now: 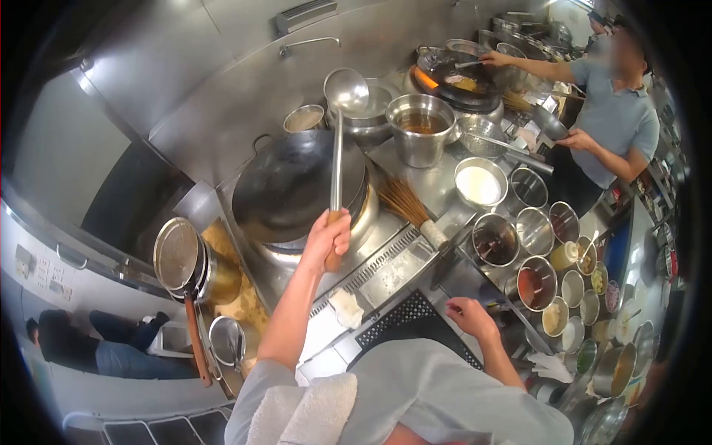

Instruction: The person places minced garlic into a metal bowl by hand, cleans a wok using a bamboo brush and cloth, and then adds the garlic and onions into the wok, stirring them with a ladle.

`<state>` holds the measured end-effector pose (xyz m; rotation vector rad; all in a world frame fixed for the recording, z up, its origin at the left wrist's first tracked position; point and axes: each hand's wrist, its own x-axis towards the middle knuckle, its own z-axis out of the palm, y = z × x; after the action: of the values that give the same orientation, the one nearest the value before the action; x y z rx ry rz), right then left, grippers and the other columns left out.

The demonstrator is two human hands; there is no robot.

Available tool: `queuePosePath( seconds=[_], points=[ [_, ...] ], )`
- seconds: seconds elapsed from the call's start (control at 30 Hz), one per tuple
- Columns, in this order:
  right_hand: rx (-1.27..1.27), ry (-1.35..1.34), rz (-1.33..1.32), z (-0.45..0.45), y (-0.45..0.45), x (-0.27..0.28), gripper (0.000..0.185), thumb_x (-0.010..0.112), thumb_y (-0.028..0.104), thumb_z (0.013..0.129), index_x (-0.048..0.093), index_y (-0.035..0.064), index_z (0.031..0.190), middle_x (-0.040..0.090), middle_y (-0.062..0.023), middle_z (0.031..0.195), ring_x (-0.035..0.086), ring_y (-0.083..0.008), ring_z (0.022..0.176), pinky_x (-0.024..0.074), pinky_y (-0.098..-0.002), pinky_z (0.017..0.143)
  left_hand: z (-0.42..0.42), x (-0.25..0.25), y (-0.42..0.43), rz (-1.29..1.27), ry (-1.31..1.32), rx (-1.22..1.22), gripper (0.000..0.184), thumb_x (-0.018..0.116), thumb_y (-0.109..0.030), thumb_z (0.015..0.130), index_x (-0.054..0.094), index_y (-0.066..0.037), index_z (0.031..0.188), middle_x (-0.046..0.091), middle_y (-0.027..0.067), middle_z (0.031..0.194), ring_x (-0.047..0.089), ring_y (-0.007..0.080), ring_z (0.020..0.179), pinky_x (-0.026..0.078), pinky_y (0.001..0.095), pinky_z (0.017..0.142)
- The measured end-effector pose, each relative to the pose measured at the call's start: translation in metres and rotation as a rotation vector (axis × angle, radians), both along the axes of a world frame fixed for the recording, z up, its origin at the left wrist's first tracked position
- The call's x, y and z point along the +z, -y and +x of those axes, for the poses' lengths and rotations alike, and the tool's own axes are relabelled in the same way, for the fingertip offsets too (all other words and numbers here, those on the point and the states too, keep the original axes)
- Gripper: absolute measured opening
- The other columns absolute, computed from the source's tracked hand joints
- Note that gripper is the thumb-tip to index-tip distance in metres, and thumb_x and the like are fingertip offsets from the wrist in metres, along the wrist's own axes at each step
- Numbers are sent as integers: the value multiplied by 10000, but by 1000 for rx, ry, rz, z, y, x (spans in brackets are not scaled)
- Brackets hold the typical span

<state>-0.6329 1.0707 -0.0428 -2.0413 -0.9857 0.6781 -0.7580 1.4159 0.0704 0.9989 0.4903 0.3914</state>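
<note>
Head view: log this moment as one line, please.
left hand: gripping ladle; ladle: raised; right hand: no object visible; wok: on stove

own hands: 2 | raised ladle: 1 | nearest wok: 1 | nearest brush: 1

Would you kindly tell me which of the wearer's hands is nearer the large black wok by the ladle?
Left. The left hand holds the ladle close to the near edge of the wok; the right hand is farther off, to the right and lower in view.
</note>
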Motion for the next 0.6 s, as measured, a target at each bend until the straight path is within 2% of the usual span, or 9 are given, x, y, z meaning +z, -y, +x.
queuePosePath(
  seconds=[0.13, 0.23, 0.37, 0.47, 0.53, 0.57, 0.6],
  points=[
    [76, 21, 28, 28, -29, 12, 232, 662, 133, 816, 648, 8, 1011, 662, -185, 912, 658, -319, 825, 516, -371, 736, 77, -6, -37, -95, 22, -31, 115, 596, -103, 909, 487, -82, 941, 420, -38, 674, 386, 15, 487, 316, 179, 372],
    [141, 20, 90, 58, -58, 33, 225, 658, 122, 822, 647, 8, 1015, 661, -182, 907, 659, -315, 820, 516, -369, 732, 142, -24, -72, -156, 85, -32, 130, 604, -78, 883, 475, -62, 883, 459, -17, 665, 440, 53, 498, 367, 206, 408],
    [268, 7, 216, 91, -102, 42, 224, 650, 124, 838, 640, -3, 1022, 660, -184, 899, 658, -315, 819, 516, -368, 730, 221, -44, -115, 59, -116, 92, 160, 638, -86, 853, 487, -50, 815, 502, 29, 591, 477, 122, 451, 407, 253, 432],
    [353, -76, 230, 109, -129, 56, 240, 645, 139, 855, 634, -9, 1044, 662, -177, 899, 660, -291, 822, 514, -356, 728, 251, -48, -132, 314, -313, 135, 159, 633, -75, 851, 489, -46, 788, 498, 33, 589, 477, 124, 451, 399, 256, 434],
    [373, -141, 249, 123, -145, 59, 242, 644, 144, 861, 634, -8, 1049, 668, -167, 907, 663, -267, 823, 514, -345, 728, 265, -50, -135, 210, -299, 135, 154, 621, -58, 853, 486, -51, 780, 484, 25, 588, 467, 124, 452, 387, 250, 431],
    [369, -218, 281, 131, -154, 49, 227, 638, 147, 874, 637, -6, 1041, 676, -121, 900, 649, -191, 818, 506, -311, 731, 269, -50, -136, 164, -289, 134, 153, 615, -50, 854, 484, -53, 776, 478, 21, 587, 462, 123, 453, 382, 247, 430],
    [373, -257, 256, 140, -162, 47, 225, 636, 146, 878, 636, -6, 1044, 674, -104, 894, 638, -171, 812, 503, -301, 732, 270, -52, -137, 18, -194, 123, 151, 600, -62, 871, 478, -43, 785, 472, 17, 596, 459, 108, 452, 396, 229, 427]
  ],
)
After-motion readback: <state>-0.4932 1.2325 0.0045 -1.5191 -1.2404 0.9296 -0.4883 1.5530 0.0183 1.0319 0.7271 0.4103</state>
